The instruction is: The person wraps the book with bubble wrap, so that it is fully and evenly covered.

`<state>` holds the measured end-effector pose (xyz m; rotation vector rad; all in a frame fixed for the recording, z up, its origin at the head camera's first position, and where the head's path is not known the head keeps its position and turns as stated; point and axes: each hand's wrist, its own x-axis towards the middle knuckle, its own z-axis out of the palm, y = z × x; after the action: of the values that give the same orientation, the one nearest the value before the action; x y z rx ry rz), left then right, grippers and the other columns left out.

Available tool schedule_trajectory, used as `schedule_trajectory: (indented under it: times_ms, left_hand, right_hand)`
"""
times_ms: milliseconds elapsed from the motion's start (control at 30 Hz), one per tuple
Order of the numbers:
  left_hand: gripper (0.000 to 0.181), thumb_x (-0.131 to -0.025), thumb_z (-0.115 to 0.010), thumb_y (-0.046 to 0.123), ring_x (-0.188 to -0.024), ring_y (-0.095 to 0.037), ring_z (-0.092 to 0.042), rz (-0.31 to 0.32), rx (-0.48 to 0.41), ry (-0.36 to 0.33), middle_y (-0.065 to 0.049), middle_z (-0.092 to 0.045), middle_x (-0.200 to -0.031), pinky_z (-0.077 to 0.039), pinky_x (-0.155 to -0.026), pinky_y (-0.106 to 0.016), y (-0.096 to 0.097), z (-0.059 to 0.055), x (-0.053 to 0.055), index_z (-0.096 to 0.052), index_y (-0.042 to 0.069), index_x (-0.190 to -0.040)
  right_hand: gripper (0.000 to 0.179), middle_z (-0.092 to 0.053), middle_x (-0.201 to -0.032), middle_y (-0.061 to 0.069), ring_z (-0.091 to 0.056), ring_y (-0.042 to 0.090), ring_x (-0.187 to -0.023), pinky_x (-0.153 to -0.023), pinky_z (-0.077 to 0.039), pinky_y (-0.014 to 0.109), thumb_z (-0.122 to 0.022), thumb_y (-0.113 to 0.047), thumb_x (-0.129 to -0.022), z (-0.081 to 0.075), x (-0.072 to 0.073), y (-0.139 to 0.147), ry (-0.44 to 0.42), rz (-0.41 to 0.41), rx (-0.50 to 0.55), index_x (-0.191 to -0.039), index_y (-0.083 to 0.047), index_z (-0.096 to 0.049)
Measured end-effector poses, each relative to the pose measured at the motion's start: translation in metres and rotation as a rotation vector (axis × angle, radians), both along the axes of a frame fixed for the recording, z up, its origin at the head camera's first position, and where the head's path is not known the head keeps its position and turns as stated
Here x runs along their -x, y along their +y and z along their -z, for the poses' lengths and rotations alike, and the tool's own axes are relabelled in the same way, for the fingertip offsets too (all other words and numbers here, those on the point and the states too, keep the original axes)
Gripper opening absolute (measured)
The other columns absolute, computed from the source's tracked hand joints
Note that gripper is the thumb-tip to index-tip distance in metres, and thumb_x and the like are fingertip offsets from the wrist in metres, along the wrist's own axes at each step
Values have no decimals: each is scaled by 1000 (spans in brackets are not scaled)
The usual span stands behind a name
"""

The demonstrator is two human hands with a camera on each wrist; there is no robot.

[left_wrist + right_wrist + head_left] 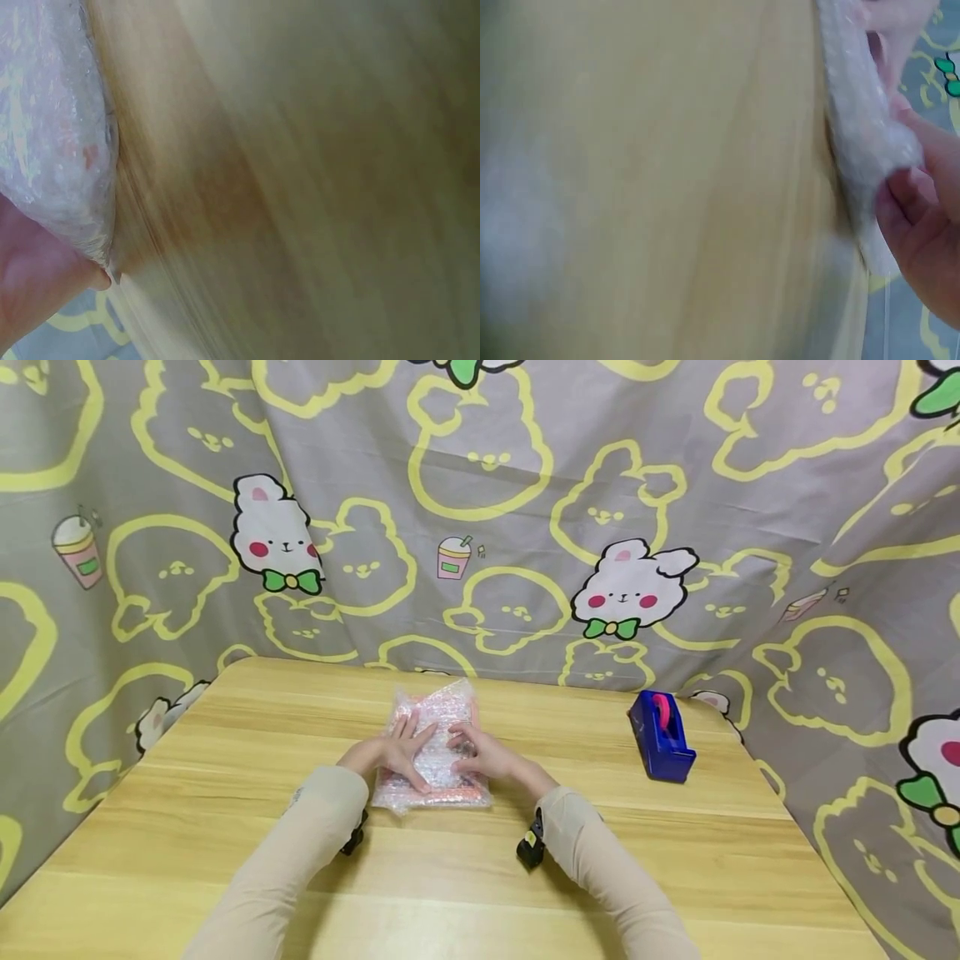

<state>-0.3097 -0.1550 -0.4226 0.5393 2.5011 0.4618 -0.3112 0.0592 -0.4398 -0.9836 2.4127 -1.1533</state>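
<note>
A flat packet in clear bubble wrap (438, 770) lies on the wooden table, with pinkish-orange showing through. My left hand (400, 753) rests on its left part, fingers spread. From the right, my right hand (486, 757) has its fingers bent over the packet. In the right wrist view, the right hand (922, 244) pinches a raised fold of bubble wrap (859, 112) between thumb and fingers. The left wrist view shows the puffy edge of the wrap (52, 112) beside part of the left hand (37, 274). What lies inside the wrap cannot be made out clearly.
A blue tape dispenser (667, 756) with a pink roll (662, 710) stands on the right side of the table (247, 752). Behind the table and along its sides hangs a grey patterned curtain (517, 543).
</note>
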Motion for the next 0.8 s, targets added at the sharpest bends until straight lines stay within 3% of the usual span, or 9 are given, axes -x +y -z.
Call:
schedule_trajectory:
  times_ms: [100, 300, 433, 600, 800]
  left_hand:
    - [121, -63, -77, 50, -132, -39, 24, -6, 3, 3, -19, 30, -144, 5, -102, -65, -2, -1, 1, 4, 17, -147]
    - [121, -64, -76, 51, -132, -40, 24, 5, 9, -4, -21, 30, -144, 4, -102, -66, -2, -3, 1, 4, 17, -147]
    - [121, -64, -76, 49, -131, -39, 26, -7, 12, -12, -20, 31, -143, 6, -102, -64, -2, -4, 1, 6, 17, -147]
    - [120, -65, -76, 49, -132, -39, 25, 2, 14, 2, -20, 30, -143, 4, -102, -66, -2, -2, 2, 5, 17, -147]
    - [125, -60, -76, 55, -132, -38, 25, 6, 3, -23, -19, 31, -144, 6, -102, -65, 1, -2, -1, 5, 19, -147]
  right_hand:
    - [63, -55, -124, 18, -61, 27, -92, -79, -51, 25, -66, -5, -80, -3, 1, 1, -56, 5, 14, -134, 1, -33]
    - [63, -61, -113, 17, -57, 28, -104, -93, -44, 34, -70, -3, -75, -10, 0, -8, 169, -15, -113, -128, 4, -38]
    - [61, -60, -111, 14, -56, 26, -105, -96, -43, 36, -71, -4, -74, -13, 0, -14, 252, -11, -197, -127, 2, -40]
    - [61, -57, -112, 13, -55, 25, -105, -95, -43, 36, -72, -3, -73, -13, 1, -14, 262, 3, -229, -126, 1, -42]
    - [63, -57, -113, 14, -53, 26, -108, -98, -40, 37, -72, -6, -74, -5, 4, -5, 233, -37, -182, -128, 1, -41]
